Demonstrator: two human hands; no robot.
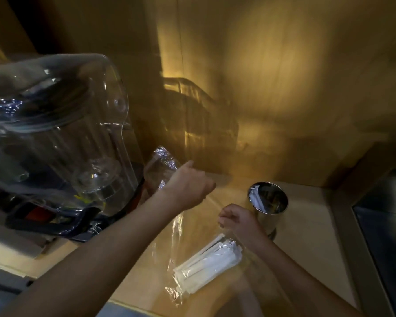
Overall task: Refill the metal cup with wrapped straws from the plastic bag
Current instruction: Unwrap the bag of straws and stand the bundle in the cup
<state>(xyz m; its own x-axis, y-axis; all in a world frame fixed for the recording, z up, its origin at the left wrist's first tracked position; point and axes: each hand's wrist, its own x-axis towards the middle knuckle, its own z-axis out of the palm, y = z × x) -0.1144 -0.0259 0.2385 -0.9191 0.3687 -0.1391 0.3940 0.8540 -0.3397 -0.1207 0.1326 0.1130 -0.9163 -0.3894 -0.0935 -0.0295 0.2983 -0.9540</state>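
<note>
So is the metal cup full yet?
No. The metal cup stands upright with only a few wrapped straws against its left inner wall; the rest looks empty.

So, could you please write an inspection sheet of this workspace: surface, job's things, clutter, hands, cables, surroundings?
Surface: wooden counter, dimly lit.
Job's things: metal cup upright, a few wrapped straws inside; plastic bag stretched open, bundle of wrapped straws lying in its near end.
Clutter: large clear plastic cover over an appliance at left; details blurred.
Hands: left hand closed on the bag's far end; right hand pinching the bag beside the cup.
Cables: dark cord-like shape under the appliance; cannot tell for sure.
Surroundings: wooden wall behind; dark steel surface at right.
</note>
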